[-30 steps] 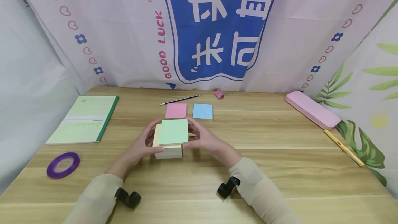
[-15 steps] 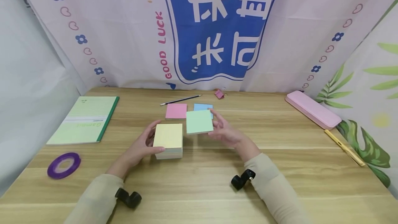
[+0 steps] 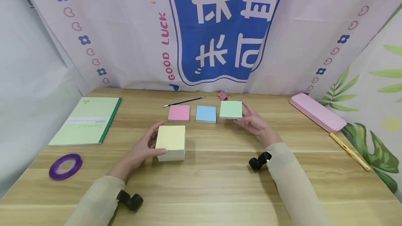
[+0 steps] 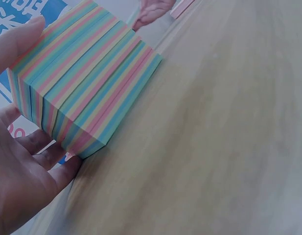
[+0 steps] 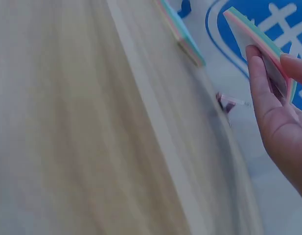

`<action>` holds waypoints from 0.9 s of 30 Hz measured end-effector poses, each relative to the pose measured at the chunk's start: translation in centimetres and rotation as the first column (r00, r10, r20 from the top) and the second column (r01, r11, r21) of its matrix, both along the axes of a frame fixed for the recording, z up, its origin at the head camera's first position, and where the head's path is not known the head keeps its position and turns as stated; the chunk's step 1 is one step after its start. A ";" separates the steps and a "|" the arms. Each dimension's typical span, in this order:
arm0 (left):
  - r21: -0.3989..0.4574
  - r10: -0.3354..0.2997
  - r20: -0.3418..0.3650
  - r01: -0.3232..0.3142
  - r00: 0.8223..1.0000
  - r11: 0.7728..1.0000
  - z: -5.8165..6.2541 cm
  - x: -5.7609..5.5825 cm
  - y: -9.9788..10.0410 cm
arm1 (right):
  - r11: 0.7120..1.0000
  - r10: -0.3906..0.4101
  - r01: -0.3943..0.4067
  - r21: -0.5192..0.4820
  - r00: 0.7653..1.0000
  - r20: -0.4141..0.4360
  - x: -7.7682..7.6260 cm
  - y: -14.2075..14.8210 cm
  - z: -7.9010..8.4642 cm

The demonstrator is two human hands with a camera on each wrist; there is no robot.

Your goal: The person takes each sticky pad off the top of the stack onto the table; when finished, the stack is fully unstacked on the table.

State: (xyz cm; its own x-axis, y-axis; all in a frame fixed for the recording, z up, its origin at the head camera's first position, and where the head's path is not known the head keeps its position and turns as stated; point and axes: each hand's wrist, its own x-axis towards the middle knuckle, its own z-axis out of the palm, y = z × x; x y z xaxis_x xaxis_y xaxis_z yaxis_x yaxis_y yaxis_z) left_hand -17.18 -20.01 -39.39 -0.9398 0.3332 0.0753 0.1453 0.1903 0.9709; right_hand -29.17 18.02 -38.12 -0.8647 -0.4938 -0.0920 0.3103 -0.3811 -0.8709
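My left hand (image 3: pixel 146 146) grips the left side of a thick stack of sticky notes (image 3: pixel 171 137) with a pale yellow top sheet. In the left wrist view the stack (image 4: pixel 87 73) shows pink, yellow, green and blue striped edges. Farther right, my right hand (image 3: pixel 255 123) pinches a thin green-topped sticky note pad (image 3: pixel 231 109) by its right side. The right wrist view shows that pad (image 5: pixel 261 41) tilted between thumb and fingers, held off the table. A blue sticky note pad (image 3: pixel 206 113) and a pink one (image 3: pixel 179 112) lie side by side to its left.
Behind the pads lie a pencil (image 3: pixel 183 101) and a pink binder clip (image 3: pixel 222 95). At left are a green notebook (image 3: pixel 86 120) and a purple tape roll (image 3: pixel 65 166). A pink case (image 3: pixel 317 112) and a yellow pen-like tool (image 3: pixel 350 151) lie along the right edge.
My right hand has lifted the green pad off the stack and carried it right, past the blue pad. The yellow sheet on top is now uncovered. My left hand has stayed at the stack.
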 end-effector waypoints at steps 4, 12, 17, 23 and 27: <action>-0.010 -0.001 -0.001 0.001 1.000 1.000 0.0 0.1 0.1 | 0.998 -0.010 0.009 0.057 1.000 0.018 -0.9 0.9 -0.9; -0.021 0.009 0.004 -0.009 1.000 1.000 0.0 0.1 0.2 | 0.988 -0.028 0.018 0.154 0.998 0.063 -1.7 1.0 -1.5; -0.031 0.017 0.012 -0.016 1.000 0.999 0.0 0.1 0.4 | 0.982 -0.061 0.053 0.180 0.997 0.039 -1.7 1.4 -1.3; -0.004 0.004 0.006 -0.004 1.000 1.000 0.2 0.1 0.4 | 0.982 -0.076 0.078 0.172 0.997 -0.020 -1.0 2.4 -0.8; 0.000 0.004 0.003 -0.004 1.000 1.000 0.0 0.1 0.1 | 0.964 -0.085 0.110 0.244 0.990 -0.110 -0.3 2.1 -0.1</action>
State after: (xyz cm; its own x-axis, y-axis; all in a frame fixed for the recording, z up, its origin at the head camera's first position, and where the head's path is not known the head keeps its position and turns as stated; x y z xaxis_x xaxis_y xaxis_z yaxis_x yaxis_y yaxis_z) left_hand -17.10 -19.92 -39.39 -0.9414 0.3294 0.0726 0.1416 0.1905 0.9714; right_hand -29.45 20.10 -38.21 -0.9183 -0.3791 -0.1142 0.1916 -0.1731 -0.9661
